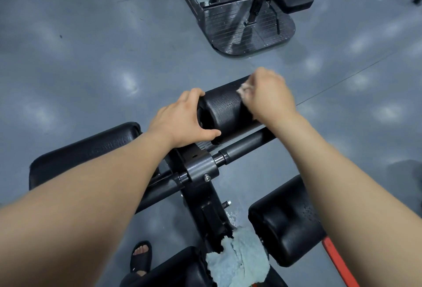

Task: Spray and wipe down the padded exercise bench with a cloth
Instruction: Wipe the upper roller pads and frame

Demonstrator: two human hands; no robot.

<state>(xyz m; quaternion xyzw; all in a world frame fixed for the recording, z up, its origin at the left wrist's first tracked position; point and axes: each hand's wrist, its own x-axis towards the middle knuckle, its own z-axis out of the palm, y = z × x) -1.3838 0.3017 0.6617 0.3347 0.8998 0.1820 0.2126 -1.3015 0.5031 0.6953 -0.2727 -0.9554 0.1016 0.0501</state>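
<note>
Bare forearms (96, 197), blk open-toe slide sandal (141, 260).

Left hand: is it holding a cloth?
No, the left hand grips the end of the roller pad bare; the right hand holds the small cloth.

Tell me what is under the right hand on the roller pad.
A pale cloth peeks out beneath the right hand, against the black roller pad. The hand hides the rest of the cloth and the pad below it.
</note>
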